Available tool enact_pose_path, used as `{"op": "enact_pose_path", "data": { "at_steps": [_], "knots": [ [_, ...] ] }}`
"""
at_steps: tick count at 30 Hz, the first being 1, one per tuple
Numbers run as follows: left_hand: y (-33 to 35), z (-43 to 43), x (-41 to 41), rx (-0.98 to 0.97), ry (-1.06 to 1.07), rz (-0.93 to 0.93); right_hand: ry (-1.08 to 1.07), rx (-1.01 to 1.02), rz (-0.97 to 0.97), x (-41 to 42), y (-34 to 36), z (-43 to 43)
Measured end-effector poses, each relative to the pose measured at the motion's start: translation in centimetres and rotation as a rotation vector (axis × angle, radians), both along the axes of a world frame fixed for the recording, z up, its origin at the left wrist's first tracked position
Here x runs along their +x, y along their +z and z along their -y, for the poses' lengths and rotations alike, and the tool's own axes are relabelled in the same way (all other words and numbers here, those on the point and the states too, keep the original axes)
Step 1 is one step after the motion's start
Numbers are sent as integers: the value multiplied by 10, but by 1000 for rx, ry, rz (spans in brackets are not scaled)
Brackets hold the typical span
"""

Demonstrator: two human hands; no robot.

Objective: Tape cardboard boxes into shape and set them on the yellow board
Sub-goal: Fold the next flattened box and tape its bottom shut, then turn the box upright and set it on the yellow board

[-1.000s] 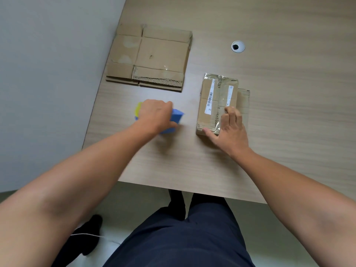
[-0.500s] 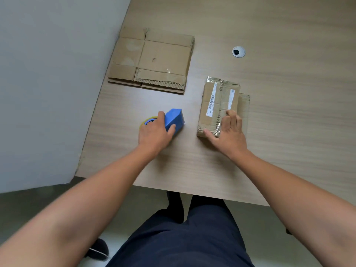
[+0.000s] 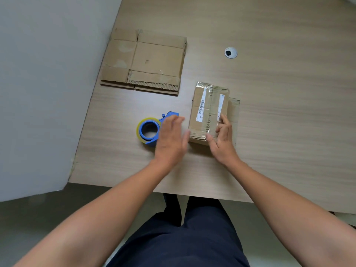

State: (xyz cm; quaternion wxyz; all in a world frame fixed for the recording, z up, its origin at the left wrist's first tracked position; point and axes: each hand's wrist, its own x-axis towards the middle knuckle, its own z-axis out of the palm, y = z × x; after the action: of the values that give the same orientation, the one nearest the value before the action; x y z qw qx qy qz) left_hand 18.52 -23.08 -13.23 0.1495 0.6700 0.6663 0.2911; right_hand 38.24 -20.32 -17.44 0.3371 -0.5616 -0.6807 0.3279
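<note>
Now the fingers (image 3: 224, 123) of your right hand (image 3: 223, 145) lie nearly straight on top of the cardboard box (image 3: 204, 105), thumb against its near end. Your left hand (image 3: 170, 139), blurred, is flat and empty just beside the box's near left corner, partly over the blue tape dispenser (image 3: 148, 130) lying on its side on the bench (image 3: 289, 116). Step in hand, as judged: squaring the flaps. Keep the right hand's pressure even so the seam stays closed, and steady the left side before reaching for tape. Flattened cardboard (image 3: 146, 60) lies beyond; the yellow board is out of view.
</note>
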Motion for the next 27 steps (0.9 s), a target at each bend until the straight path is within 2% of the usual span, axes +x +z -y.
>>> {"op": "enact_pose_path", "data": {
  "at_steps": [2, 4, 6, 13, 15, 18, 21, 24, 27],
  "knots": [
    [-5, 2, 21, -134, -159, 173, -15, -17, -80, 3, -4, 1],
    [-15, 1, 34, -278, -191, 280, -36, -56, -126, 5, -9, 5],
    [-28, -1, 39, -325, -177, 286, -81, -82, -192, 6, -15, 8],
    [-49, -7, 47, -314, -85, 325, -266, -189, -503, -10, -22, 9],
    [-45, -5, 49, -332, -68, 306, -276, -224, -527, -9, -20, 8],
    [-31, -8, 52, -312, -7, 229, -416, -307, -457, 9, -5, 4],
    [-12, -23, 60, -280, 13, 93, -534, -310, -228, 38, 7, -2],
    [3, -38, 70, -404, 3, 24, -538, -417, -187, 57, 12, -4],
    [13, -47, 82, -546, 1, -68, -439, -441, -121, 67, 20, -2]
  ]
}}
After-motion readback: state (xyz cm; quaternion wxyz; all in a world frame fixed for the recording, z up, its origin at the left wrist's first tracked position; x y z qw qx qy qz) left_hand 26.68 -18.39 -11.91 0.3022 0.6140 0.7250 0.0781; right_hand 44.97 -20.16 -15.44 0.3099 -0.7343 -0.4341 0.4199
